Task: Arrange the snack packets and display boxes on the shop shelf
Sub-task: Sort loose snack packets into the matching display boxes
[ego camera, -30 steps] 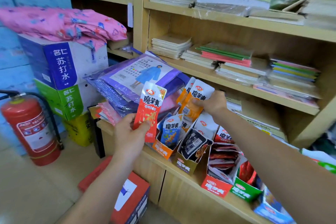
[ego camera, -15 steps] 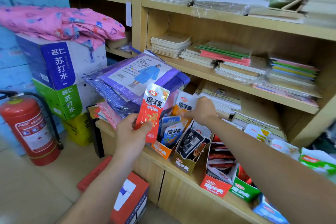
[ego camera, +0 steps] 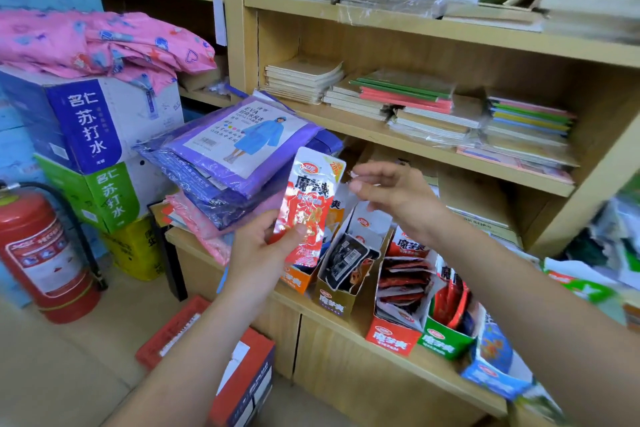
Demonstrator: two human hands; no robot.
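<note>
My left hand [ego camera: 258, 248] grips a red and white snack packet [ego camera: 308, 208] upright, in front of the orange display box [ego camera: 298, 279]. My right hand [ego camera: 391, 194] hovers just right of the packet's top with fingers loosely spread, holding nothing. On the wooden counter shelf [ego camera: 408, 360] stand a gold display box [ego camera: 341, 291] with a black packet [ego camera: 346, 258], a red display box [ego camera: 394, 333] full of red packets, a green display box [ego camera: 445, 340] and a blue display box [ego camera: 491, 360].
Purple raincoat packs [ego camera: 239, 152] lie stacked at the counter's left end. Notebook stacks [ego camera: 415, 104] fill the upper shelves. Cartons [ego camera: 86, 135] under pink cloth [ego camera: 104, 45], a fire extinguisher [ego camera: 45, 250] and a red box [ego camera: 225, 367] on the floor stand at the left.
My right hand let go of the packets it put into the orange box and drew back toward the red packet, now spread. My left hand lowered its packet slightly.
</note>
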